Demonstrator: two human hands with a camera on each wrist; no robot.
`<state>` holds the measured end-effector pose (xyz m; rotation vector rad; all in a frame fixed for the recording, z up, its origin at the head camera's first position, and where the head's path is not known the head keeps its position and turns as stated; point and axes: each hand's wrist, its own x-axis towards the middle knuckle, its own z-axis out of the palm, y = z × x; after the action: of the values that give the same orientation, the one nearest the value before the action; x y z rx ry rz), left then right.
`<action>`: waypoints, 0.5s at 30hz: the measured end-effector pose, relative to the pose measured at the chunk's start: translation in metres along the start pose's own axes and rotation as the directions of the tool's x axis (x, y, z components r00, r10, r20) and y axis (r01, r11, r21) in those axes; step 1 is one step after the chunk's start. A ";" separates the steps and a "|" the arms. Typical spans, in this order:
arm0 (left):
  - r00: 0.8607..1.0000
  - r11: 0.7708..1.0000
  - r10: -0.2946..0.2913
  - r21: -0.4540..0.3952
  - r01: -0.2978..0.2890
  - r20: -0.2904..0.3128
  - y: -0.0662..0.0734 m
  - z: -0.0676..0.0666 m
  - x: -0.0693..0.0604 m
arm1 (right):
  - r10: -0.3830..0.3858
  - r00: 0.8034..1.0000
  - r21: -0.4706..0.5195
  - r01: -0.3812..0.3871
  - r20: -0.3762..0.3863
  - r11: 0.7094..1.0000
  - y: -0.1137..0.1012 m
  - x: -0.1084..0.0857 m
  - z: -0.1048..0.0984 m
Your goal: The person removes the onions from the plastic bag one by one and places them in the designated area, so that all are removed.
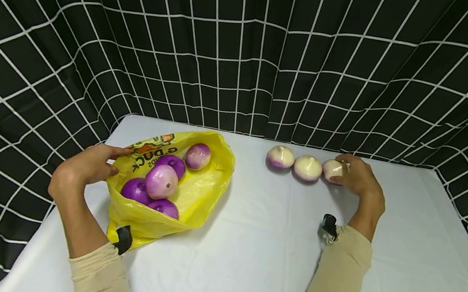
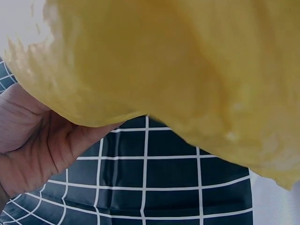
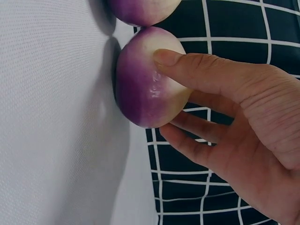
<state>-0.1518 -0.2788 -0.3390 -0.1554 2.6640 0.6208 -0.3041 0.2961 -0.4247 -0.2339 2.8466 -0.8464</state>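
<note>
At the back right of the table, my right hand holds a purple-and-white turnip between thumb and fingers. In the right wrist view the thumb lies on the pale side of this turnip, and other fingers are behind and under it. Two more turnips stand to its left in a row, a middle turnip and an end turnip, pale tips up. My left hand grips the left edge of a yellow plastic bag, whose mouth gapes. Several purple turnips lie inside. The bag hides the left fingertips in the left wrist view.
A white cloth covers the table. Black curtains with a white grid hang behind it and along both sides. A dark wrist device sits at the right sleeve, another device at the left.
</note>
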 end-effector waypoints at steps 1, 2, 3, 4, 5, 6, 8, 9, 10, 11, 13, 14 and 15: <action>1.000 1.000 -0.004 -0.002 0.004 0.002 0.000 0.000 0.000 | 0.001 1.000 0.000 -0.001 0.002 1.000 0.000 0.000 0.000; 1.000 1.000 -0.006 -0.002 0.006 0.003 0.000 0.000 0.000 | 0.003 1.000 -0.001 -0.003 0.005 1.000 0.000 0.000 0.000; 1.000 1.000 -0.008 -0.001 0.008 0.004 0.000 0.000 0.000 | 0.005 1.000 -0.001 -0.005 0.009 1.000 0.000 0.000 -0.001; 1.000 1.000 -0.010 -0.002 0.010 0.005 0.000 0.000 0.000 | 0.008 1.000 -0.003 -0.008 0.013 1.000 0.000 -0.001 -0.001; 1.000 1.000 -0.012 -0.002 0.012 0.005 0.000 0.000 0.000 | 0.009 1.000 -0.006 -0.009 0.017 1.000 0.000 -0.001 -0.001; 1.000 1.000 -0.010 0.001 0.010 0.004 0.000 0.000 0.000 | 0.008 1.000 -0.008 -0.008 0.021 1.000 0.000 -0.001 -0.001; 1.000 1.000 -0.006 0.003 0.006 0.002 0.000 0.000 0.000 | -0.001 1.000 -0.014 0.001 0.023 1.000 -0.001 -0.001 -0.002; 1.000 1.000 -0.005 0.005 0.005 0.000 0.000 0.000 0.000 | -0.006 1.000 -0.018 0.007 0.023 1.000 -0.002 -0.001 -0.003; 1.000 1.000 -0.004 0.007 0.004 -0.003 0.000 0.000 0.000 | -0.009 1.000 -0.022 0.009 0.023 1.000 -0.004 -0.001 -0.004; 1.000 1.000 -0.003 0.009 0.003 -0.005 0.000 0.000 0.000 | -0.017 1.000 -0.027 0.017 0.023 0.999 -0.006 -0.002 -0.005; 1.000 1.000 -0.002 0.009 0.002 -0.007 0.000 0.000 0.000 | -0.027 1.000 -0.039 0.028 0.015 0.999 -0.013 -0.001 -0.006; 1.000 1.000 -0.003 0.009 0.003 -0.007 0.000 0.000 0.000 | -0.033 0.999 -0.044 0.033 0.009 0.998 -0.019 -0.001 -0.007; 1.000 1.000 -0.004 0.008 0.004 -0.006 0.000 0.000 0.000 | -0.043 0.999 -0.050 0.043 0.000 0.998 -0.025 -0.001 -0.007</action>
<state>-0.1519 -0.2790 -0.3392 -0.1607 2.6711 0.6097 -0.3023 0.2794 -0.4048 -0.3022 2.8760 -0.7843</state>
